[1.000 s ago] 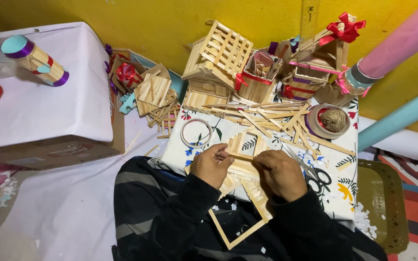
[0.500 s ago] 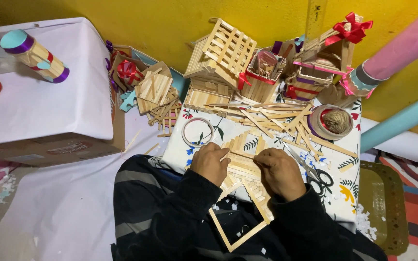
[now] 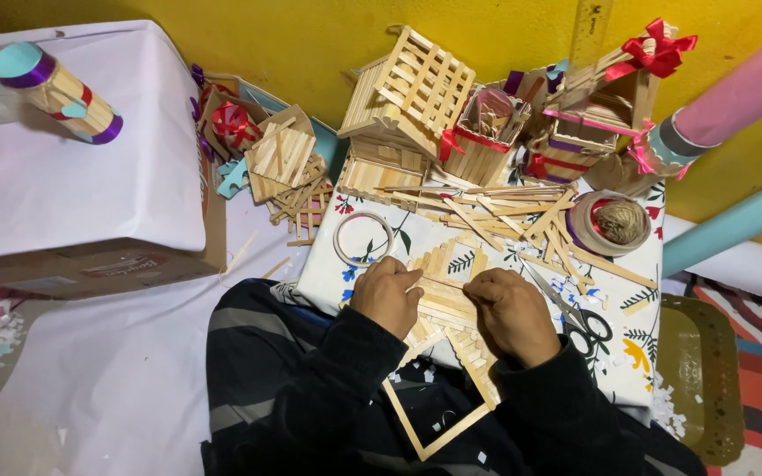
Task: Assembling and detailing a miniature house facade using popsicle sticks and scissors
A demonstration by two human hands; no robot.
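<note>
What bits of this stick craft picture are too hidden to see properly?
All in the head view:
- Fingertips of the left hand and right hand: curled under, so the grip on the stick panel is unclear.
- Scissors: partly under the right sleeve.
- Pink roll: cut off by the right edge.
- Twine spool: details too small.

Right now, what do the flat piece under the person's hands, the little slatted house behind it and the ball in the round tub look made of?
Flat piece: pale, unpainted thin wooden sticks, probably glued side by side; both hands rest on it.
Slatted house: the same bare sticks, criss-crossed with gaps.
Ball: tan, fibrous, likely jute twine.
</note>
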